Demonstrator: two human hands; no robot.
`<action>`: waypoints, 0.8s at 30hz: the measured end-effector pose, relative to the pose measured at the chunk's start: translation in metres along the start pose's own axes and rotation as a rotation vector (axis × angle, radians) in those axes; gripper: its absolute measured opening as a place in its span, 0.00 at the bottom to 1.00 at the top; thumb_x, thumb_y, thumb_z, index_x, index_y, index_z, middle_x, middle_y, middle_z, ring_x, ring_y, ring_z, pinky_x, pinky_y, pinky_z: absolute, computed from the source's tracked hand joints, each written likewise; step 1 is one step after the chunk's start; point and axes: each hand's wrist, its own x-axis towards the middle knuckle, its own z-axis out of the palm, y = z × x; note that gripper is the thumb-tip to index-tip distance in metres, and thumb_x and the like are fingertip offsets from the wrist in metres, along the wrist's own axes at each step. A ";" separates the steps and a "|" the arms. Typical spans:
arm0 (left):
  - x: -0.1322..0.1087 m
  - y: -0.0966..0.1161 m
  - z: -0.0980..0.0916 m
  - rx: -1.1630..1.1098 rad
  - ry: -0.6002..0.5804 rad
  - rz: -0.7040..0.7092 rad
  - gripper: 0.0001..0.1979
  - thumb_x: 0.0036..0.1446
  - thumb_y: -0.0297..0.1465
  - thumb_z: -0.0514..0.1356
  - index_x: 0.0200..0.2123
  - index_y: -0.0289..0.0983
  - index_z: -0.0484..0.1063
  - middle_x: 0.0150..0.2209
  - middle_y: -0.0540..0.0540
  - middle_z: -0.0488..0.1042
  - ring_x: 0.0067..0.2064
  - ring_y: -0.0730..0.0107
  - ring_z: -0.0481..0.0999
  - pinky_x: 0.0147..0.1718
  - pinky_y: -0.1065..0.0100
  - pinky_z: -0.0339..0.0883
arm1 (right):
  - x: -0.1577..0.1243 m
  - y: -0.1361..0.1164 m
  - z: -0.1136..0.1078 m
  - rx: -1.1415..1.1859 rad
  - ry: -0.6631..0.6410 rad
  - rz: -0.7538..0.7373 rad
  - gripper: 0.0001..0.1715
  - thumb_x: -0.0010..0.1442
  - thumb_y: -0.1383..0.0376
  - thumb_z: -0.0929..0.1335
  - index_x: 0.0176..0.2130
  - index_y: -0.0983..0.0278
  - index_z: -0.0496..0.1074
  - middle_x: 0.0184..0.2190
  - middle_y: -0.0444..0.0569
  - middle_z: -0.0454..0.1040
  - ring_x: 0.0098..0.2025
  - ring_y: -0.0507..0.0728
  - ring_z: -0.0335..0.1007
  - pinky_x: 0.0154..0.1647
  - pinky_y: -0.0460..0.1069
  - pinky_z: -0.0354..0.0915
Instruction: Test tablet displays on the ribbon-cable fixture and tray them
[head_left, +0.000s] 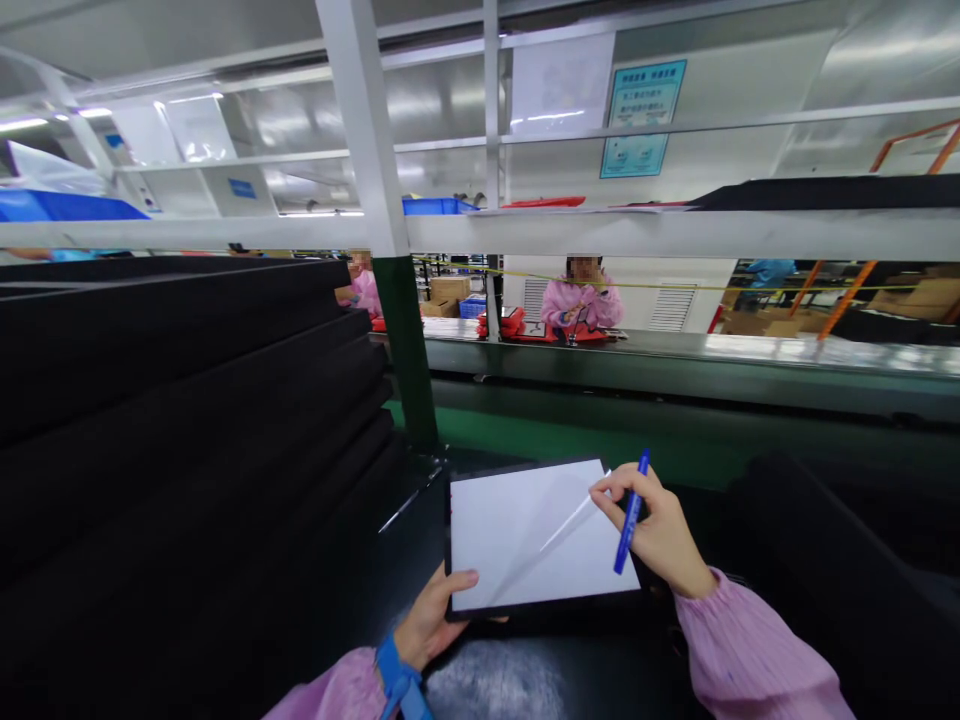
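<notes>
A flat, black-edged panel with a white face [525,530] is held tilted in front of me. My left hand [439,610] grips its lower left corner, thumb on the white face and fingers underneath. My right hand [664,525] is at the panel's upper right, thumb and forefinger pinched together at the white surface. A blue marker pen [632,510] is held in this hand, pointing down past the fingers. From the pinched fingertips a bright diagonal streak runs across the white face; whether it is a film edge or a reflection I cannot tell.
Black stacked sheets or trays [187,400] rise at the left. A thin pen-like stick [409,500] lies on the dark bench beside the panel. A green and white post [405,330] stands ahead. Across the bench a person in pink [581,300] works. Black material [832,560] lies at the right.
</notes>
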 end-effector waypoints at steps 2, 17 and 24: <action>0.001 -0.001 -0.003 0.003 -0.033 -0.011 0.46 0.23 0.31 0.75 0.52 0.38 0.68 0.28 0.46 0.79 0.42 0.43 0.77 0.40 0.47 0.72 | -0.012 0.009 0.001 0.093 0.101 0.132 0.20 0.50 0.50 0.71 0.21 0.58 0.62 0.22 0.48 0.75 0.39 0.64 0.73 0.38 0.59 0.69; 0.005 -0.009 0.002 -0.079 -0.150 -0.124 0.45 0.26 0.66 0.58 0.36 0.32 0.77 0.31 0.37 0.81 0.32 0.50 0.79 0.24 0.60 0.71 | -0.077 0.036 0.020 0.232 0.480 0.309 0.23 0.51 0.51 0.72 0.26 0.59 0.57 0.26 0.46 0.75 0.44 0.65 0.74 0.41 0.60 0.67; 0.001 -0.009 0.003 -0.050 -0.222 -0.120 0.42 0.14 0.62 0.64 0.31 0.37 0.79 0.27 0.43 0.81 0.29 0.55 0.79 0.21 0.65 0.72 | -0.078 0.034 0.020 0.184 0.495 0.233 0.22 0.52 0.53 0.72 0.26 0.59 0.57 0.28 0.46 0.75 0.41 0.64 0.75 0.39 0.59 0.68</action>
